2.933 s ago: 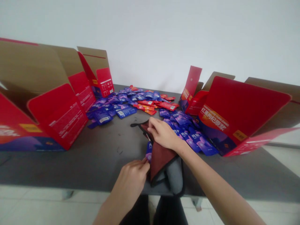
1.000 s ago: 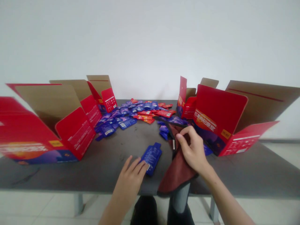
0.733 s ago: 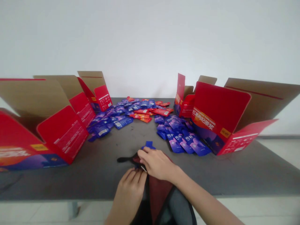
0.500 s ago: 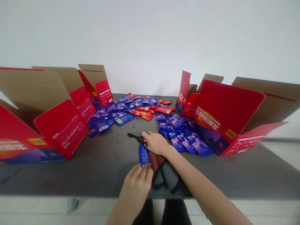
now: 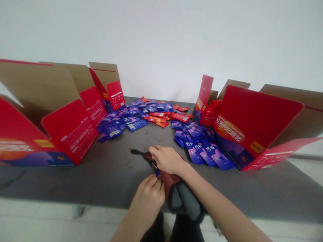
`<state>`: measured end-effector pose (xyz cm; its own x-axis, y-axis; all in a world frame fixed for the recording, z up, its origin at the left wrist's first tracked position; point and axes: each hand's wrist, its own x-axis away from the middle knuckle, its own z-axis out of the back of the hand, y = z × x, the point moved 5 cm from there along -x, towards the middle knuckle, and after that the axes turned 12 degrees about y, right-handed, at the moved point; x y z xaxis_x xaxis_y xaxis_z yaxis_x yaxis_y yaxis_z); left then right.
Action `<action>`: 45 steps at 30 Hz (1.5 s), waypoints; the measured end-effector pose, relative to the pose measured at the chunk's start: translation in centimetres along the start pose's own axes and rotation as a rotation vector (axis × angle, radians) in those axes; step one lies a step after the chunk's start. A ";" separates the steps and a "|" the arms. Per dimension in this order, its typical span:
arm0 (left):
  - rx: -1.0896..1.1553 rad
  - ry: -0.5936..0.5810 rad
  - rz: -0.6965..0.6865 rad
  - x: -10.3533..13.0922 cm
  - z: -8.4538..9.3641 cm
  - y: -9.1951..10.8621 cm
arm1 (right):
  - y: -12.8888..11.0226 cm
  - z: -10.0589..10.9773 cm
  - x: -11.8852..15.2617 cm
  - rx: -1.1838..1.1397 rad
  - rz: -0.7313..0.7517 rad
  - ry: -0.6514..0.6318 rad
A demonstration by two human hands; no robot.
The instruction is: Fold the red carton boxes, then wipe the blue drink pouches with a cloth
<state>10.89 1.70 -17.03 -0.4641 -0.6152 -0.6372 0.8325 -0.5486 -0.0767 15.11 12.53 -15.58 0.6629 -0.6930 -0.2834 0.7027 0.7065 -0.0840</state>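
Observation:
My right hand (image 5: 165,159) is closed over the upper part of a dark red and grey pouch (image 5: 169,179) with a black wrist strap (image 5: 137,152). The pouch's wide grey end (image 5: 188,201) points toward me at the table's front edge. Just below it, my left hand (image 5: 150,193) is closed at the pouch's left side, fingers pinched on a blue sachet (image 5: 158,172). Only a small bit of that sachet shows, between the fingers and the pouch's side opening; the rest is hidden.
Blue sachets (image 5: 137,125) and red sachets (image 5: 180,117) lie heaped at the back of the grey table (image 5: 106,181). More blue sachets (image 5: 212,153) lie at right. Open red cartons stand on both sides, a large left one (image 5: 68,134) and a large right one (image 5: 252,114).
The blue sachet, mostly visible before, is now almost wholly hidden at the pouch's side. My left hand has curled in tighter, and the pouch's grey end has bulged and shifted right.

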 end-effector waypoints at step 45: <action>-0.110 -0.066 0.082 -1.9 -0.2 -0.9 | 8.9 11.1 20.1 -0.548 -0.683 1.212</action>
<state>11.08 3.47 -15.96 -0.4091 -0.6930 -0.5937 0.8949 -0.4318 -0.1126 37.59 3.30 -11.40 -0.5497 -0.5605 -0.6194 0.4167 0.4586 -0.7849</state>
